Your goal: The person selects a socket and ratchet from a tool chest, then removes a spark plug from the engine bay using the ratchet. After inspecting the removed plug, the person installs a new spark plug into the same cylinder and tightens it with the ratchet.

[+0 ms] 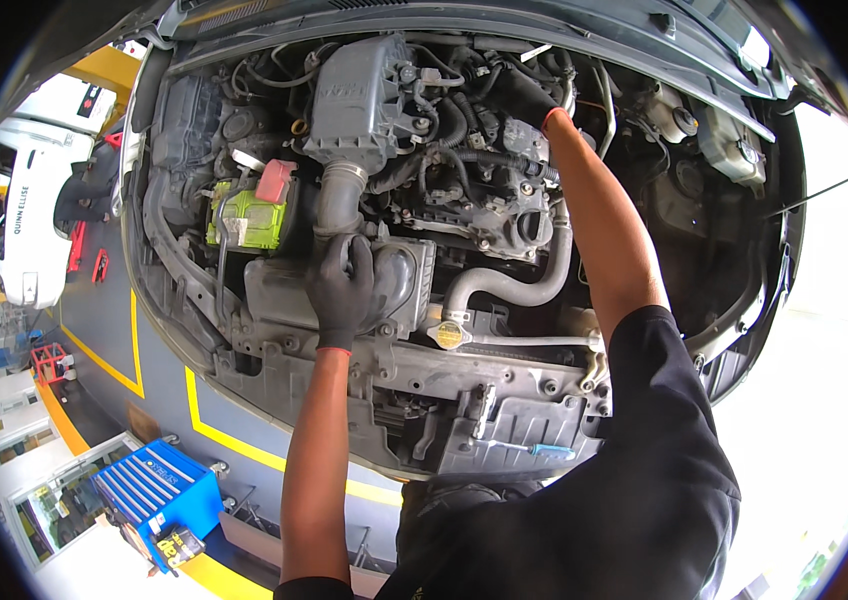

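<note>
I lean over an open engine bay. My left hand, in a dark glove, rests at the lower end of the grey air intake hose, against the black air filter housing. Its fingers are curled, with thumb and forefinger bent toward each other; whatever they grip is hidden. My right hand, also gloved, reaches to the back of the engine among hoses and wiring. Those fingertips are hidden, so their hold does not show. Left of the right hand stands the grey intake box.
A blue-handled screwdriver lies on the front panel. The battery has a red terminal cover. A yellow-labelled radiator cap sits near the front. Beyond the car's left side are a blue tool chest and a white vehicle.
</note>
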